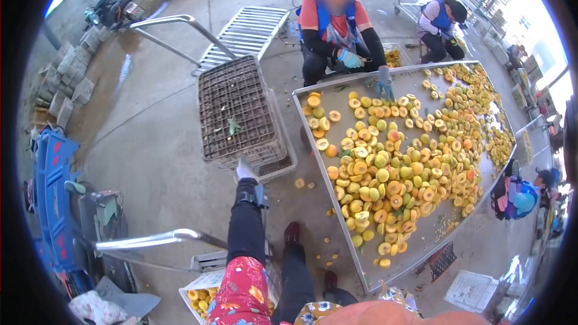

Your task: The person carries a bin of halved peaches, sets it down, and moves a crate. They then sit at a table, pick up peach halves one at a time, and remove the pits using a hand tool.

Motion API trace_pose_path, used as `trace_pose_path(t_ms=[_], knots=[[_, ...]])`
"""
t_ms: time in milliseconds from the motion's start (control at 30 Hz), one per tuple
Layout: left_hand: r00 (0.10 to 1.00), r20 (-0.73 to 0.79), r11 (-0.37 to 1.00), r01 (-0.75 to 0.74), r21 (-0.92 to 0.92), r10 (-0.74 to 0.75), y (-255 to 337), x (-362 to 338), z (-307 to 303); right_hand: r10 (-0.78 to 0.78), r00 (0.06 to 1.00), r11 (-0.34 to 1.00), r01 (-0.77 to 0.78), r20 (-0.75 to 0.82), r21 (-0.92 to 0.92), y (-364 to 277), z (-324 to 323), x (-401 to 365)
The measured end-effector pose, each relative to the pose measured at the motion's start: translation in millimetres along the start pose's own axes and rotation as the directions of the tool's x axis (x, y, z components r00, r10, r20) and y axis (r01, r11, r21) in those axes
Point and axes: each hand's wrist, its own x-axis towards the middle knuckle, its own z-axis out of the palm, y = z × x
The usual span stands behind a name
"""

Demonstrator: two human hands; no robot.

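My left hand (246, 171), in a white glove with a dark band at the wrist, reaches forward to a stack of grey-brown plastic crates (233, 105). Its fingers are at the near rim of the stack, seemingly gripping it, though small in view. The top crate shows its gridded base, with a green leaf (233, 126) lying on it. A paler crate edge shows beneath the stack. My right hand is out of view. To the right, a metal-rimmed sorting table (313, 174) carries many halved yellow fruits (394, 188) with pits, probably apricots or peaches.
Across the table a co-worker (340, 24) in gloves works over the fruit; other people sit farther right. A crate of fruit (195, 301) stands by my legs. Metal trolley handles (159, 238) rise at left, near a blue vehicle (54, 198). A white crate (471, 290) lies at lower right.
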Motion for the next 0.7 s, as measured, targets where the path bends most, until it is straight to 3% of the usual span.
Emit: trace_pose_path(t_ms=[67,200,267,300,333,367,400,433,533,567,600,633,667,700], knots=[[0.984,-0.178,0.998,0.017,0.056,-0.007,6.2,61.5,6.3,0.317,0.946,0.918,-0.323,0.064,0.232,-39.2,15.6,-29.3],[0.988,-0.155,0.997,0.006,-0.071,-0.017,0.0,109.9,0.2,0.39,0.911,0.887,-0.411,0.135,0.211,-117.6,35.5,-61.6],[0.979,-0.202,0.996,-0.042,-0.073,0.026,-3.7,100.0,5.1,0.459,0.886,0.863,-0.463,0.069,0.201,-132.7,51.3,-59.2],[0.991,-0.104,0.989,-0.098,-0.109,0.086,-3.8,86.8,10.0,0.489,0.872,0.851,-0.486,0.039,0.198,-138.7,59.8,-59.9],[0.991,-0.127,0.997,-0.058,-0.05,0.051,0.5,89.4,4.8,0.379,0.912,0.915,-0.394,-0.159,-0.082,-154.4,73.4,-67.8],[0.993,-0.108,0.998,-0.043,-0.049,0.038,8.0,92.5,6.0,0.212,0.926,0.872,-0.323,-0.311,-0.367,-210.2,89.8,-83.9],[0.996,-0.087,0.999,-0.024,-0.044,0.02,15.9,94.5,8.5,0.246,0.963,0.954,-0.261,-0.111,-0.147,-215.3,69.4,-79.7],[0.954,-0.034,0.921,-0.278,0.274,0.298,21.8,109.0,-7.8,0.27,0.958,0.956,-0.279,0.094,0.096,-220.5,49.0,-75.5],[0.98,-0.173,0.992,-0.11,-0.055,0.099,77.8,61.9,60.4,0.377,0.899,0.785,-0.438,0.223,0.438,-168.0,78.3,-49.3],[0.994,-0.092,0.998,-0.058,-0.034,0.054,92.0,59.5,70.0,0.395,0.875,0.697,-0.485,0.282,0.528,-160.0,89.2,-50.3],[1.0,-0.012,1.0,-0.008,-0.004,0.008,113.2,61.8,74.7,0.382,0.895,0.746,-0.447,0.232,0.494,-179.1,86.1,-60.2],[0.966,0.122,0.888,-0.256,0.382,0.226,127.6,81.1,64.1,0.365,0.913,0.791,-0.408,0.184,0.455,-240.0,67.4,-77.3],[0.961,0.138,0.871,-0.274,0.407,0.238,137.1,79.0,73.4,0.347,0.928,0.83,-0.372,0.139,0.415,-273.3,59.2,-92.1],[0.956,0.155,0.853,-0.293,0.432,0.25,146.7,75.3,83.7,0.333,0.933,0.738,-0.347,0.134,0.579,-234.2,73.7,-82.7]])
